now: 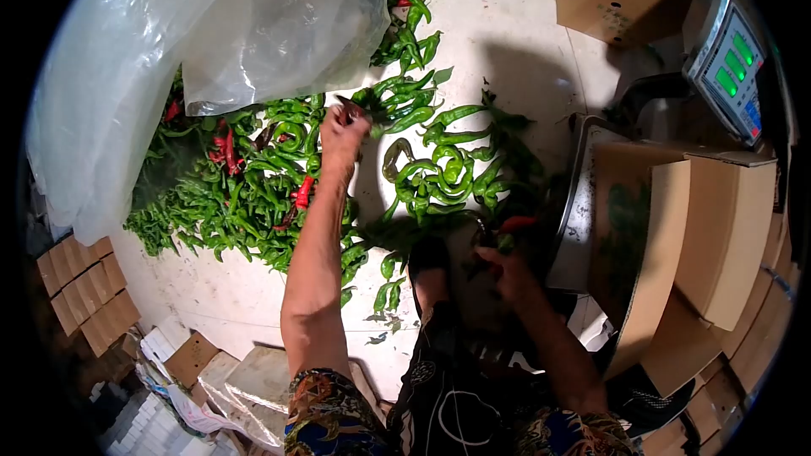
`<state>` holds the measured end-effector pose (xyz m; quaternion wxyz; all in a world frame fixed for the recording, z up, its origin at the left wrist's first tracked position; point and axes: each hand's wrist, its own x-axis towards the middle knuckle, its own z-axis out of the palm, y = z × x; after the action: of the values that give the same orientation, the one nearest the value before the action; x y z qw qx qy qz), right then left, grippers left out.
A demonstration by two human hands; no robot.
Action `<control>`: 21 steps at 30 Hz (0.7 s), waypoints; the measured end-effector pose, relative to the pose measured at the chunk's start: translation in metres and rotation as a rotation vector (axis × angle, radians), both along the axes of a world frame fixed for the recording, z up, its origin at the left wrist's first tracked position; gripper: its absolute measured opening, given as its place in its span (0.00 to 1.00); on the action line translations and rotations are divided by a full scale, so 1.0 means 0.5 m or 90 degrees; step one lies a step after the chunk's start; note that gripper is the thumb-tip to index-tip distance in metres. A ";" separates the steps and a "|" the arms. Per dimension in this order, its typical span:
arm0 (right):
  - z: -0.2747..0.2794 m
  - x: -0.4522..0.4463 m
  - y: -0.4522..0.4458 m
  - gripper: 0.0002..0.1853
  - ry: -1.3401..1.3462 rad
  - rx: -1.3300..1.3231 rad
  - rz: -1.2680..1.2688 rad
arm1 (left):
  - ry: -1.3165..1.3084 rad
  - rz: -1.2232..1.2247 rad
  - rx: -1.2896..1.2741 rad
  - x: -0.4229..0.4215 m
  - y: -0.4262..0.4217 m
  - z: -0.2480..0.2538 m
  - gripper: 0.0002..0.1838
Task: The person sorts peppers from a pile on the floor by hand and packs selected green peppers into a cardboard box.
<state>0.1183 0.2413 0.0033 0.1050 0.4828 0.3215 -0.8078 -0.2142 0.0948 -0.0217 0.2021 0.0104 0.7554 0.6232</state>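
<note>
Green peppers (448,173) lie loosely on the pale floor (477,21) between the two hands, some curled, most of them pointing different ways. The left hand (345,128) is at their left edge, its fingers pinched on a dark pepper (351,108) — reddish brown, just at the fingertips. The right hand (503,262) is lower and in deep shadow, fingers bent, beside a red pepper (517,224); whether it grips anything I cannot tell. Left of the left forearm spreads a thick heap (215,203) of green peppers, with a few red ones (225,150) among them, and a clear plastic sheet (279,34) hangs over its upper part. A bare foot (432,283) shows below the loose peppers. To the right is a scale (572,203), its display (733,67) lit green, with an open carton (710,236) just beside it — another box (621,0) sits beyond, holding something red.
</note>
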 end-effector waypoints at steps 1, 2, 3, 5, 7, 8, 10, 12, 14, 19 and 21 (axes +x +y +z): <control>0.003 -0.007 0.002 0.13 0.010 -0.013 -0.002 | -0.034 -0.015 0.001 0.017 -0.010 0.010 0.16; 0.006 -0.013 0.005 0.13 0.019 -0.027 -0.005 | 0.027 -0.061 -0.147 0.039 -0.014 0.001 0.19; 0.010 -0.016 0.008 0.14 0.025 -0.039 -0.007 | 0.086 -0.106 -0.293 0.067 -0.011 -0.015 0.21; 0.024 -0.030 0.005 0.16 0.053 -0.042 -0.037 | 0.292 -0.201 -0.506 0.122 -0.005 -0.063 0.24; 0.051 -0.052 0.007 0.17 0.098 -0.049 -0.038 | 0.213 -0.200 -0.551 0.137 0.037 -0.006 0.22; 0.069 -0.063 0.013 0.18 0.130 -0.056 -0.025 | 0.198 -0.187 -0.526 0.133 0.025 -0.047 0.22; 0.100 -0.074 0.037 0.21 0.195 0.069 0.095 | 0.149 -0.189 -0.316 0.104 -0.004 -0.046 0.20; 0.118 -0.098 0.047 0.20 0.210 0.021 0.025 | -0.047 -0.066 -0.077 0.078 -0.024 -0.025 0.18; 0.130 -0.114 0.045 0.21 0.245 -0.002 -0.015 | -0.274 0.010 0.050 0.104 -0.007 0.155 0.19; 0.162 -0.141 0.032 0.20 0.310 -0.054 -0.016 | -0.347 0.021 0.235 0.232 0.008 0.271 0.21; 0.202 -0.147 0.029 0.19 0.318 -0.067 -0.037 | -0.308 0.031 0.291 0.262 0.010 0.303 0.22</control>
<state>0.0448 0.2559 0.1041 0.0240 0.2710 0.2812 -0.9203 -0.0834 0.0996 0.1300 0.3530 -0.1105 0.5261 0.7658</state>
